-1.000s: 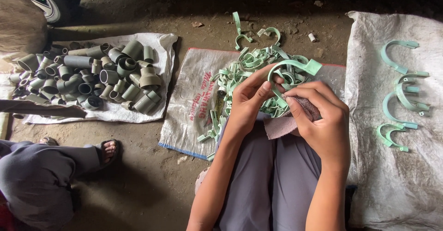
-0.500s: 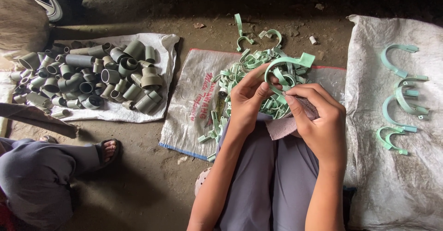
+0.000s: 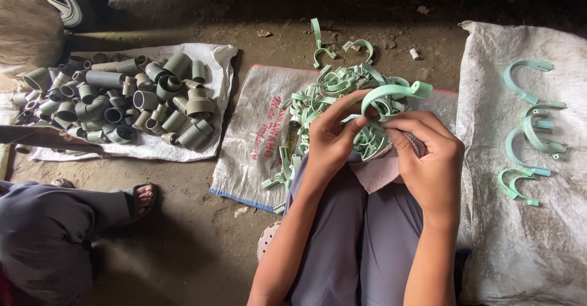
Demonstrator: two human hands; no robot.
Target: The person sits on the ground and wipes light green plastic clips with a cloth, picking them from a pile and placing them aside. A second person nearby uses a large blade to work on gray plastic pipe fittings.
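Above the lap, over grey trousers: a pale green curved plastic pipe clamp (image 3: 391, 92), pinched at its left end by the left hand (image 3: 333, 138), fingers closed on it. Right hand (image 3: 431, 162) curled shut around a pinkish scrap of abrasive cloth (image 3: 382, 171), fingertips pressed to the clamp's inner curve. Just beyond the hands, a heap of matching green clamps (image 3: 324, 92) on a white woven sack (image 3: 257, 141) spread on the dirt floor. Off to the right, several separate green clamps (image 3: 529, 129) laid out apart on a second white sack (image 3: 538, 245). Farther left, a pile of grey plastic pipe fittings (image 3: 122, 98) on another sack. At lower left, another person's sandalled foot (image 3: 142, 197).
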